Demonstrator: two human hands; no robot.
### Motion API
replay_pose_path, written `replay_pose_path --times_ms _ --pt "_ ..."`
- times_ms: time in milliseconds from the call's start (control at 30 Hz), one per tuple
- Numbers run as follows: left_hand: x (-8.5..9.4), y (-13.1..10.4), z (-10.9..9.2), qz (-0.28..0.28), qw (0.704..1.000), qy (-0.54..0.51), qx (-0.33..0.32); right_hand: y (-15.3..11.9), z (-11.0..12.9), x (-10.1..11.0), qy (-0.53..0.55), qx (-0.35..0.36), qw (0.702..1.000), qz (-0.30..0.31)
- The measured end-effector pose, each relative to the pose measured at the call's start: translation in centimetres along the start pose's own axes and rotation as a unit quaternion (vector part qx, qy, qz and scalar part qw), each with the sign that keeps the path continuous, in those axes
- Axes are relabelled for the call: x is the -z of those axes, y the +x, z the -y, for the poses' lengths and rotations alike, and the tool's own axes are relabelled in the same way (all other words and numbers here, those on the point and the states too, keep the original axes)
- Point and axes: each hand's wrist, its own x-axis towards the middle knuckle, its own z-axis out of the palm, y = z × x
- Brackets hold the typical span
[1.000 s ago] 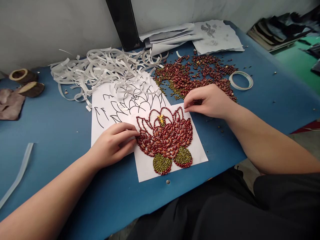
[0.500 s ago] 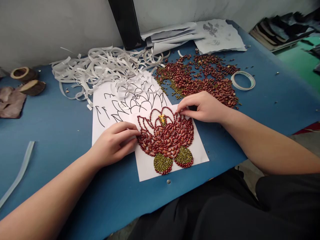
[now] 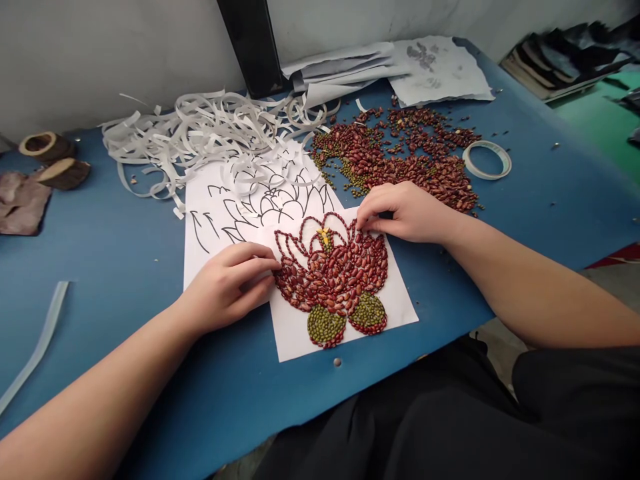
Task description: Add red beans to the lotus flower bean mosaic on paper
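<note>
Across a blue table (image 3: 125, 253), a bean flower (image 3: 333, 273) between two hands

At the far left lie a brown flat piece (image 3: 23, 203), two cut pieces of wood (image 3: 64, 175) and, nearer the front, a pale strip (image 3: 36, 353). Next comes a tangle of white strips (image 3: 200, 137), overlapping the top of a sheet with a line drawing (image 3: 205, 203).

The left hand (image 3: 235, 283) has its fingers loosely curved and parted, gripping nothing, with fingertips at the flower's left edge.

The flower sits at the middle front on a white card (image 3: 293, 340), which overlaps the drawing's sheet. Red beans form the petals, green ones fill two rounded shapes below, and a yellow bit marks the centre.

The right hand (image 3: 400, 210) bends its thumb and forefinger toward each other over the upper right petals; whether they pinch a bean, I cannot tell. Behind it spread loose beans (image 3: 420, 167), and to their right a tape roll (image 3: 505, 163).
</note>
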Motion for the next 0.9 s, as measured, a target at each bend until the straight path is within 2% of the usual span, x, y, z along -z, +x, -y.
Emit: replay_pose_path --times_ms 333,600,900 --pt "0.0 -0.11 0.1 0.01 1.0 -0.007 0.022 0.16 0.09 -0.01 -0.006 0.004 1.0 0.001" --pt "-0.13 0.04 0.09 -0.006 1.0 0.013 -0.022 0.23 0.15 -0.05 -0.012 0.008 1.0 0.007" --pt "-0.11 -0.02 0.05 -0.003 1.0 0.013 -0.02 0.22 0.28 0.0 -0.018 0.002 1.0 0.012"
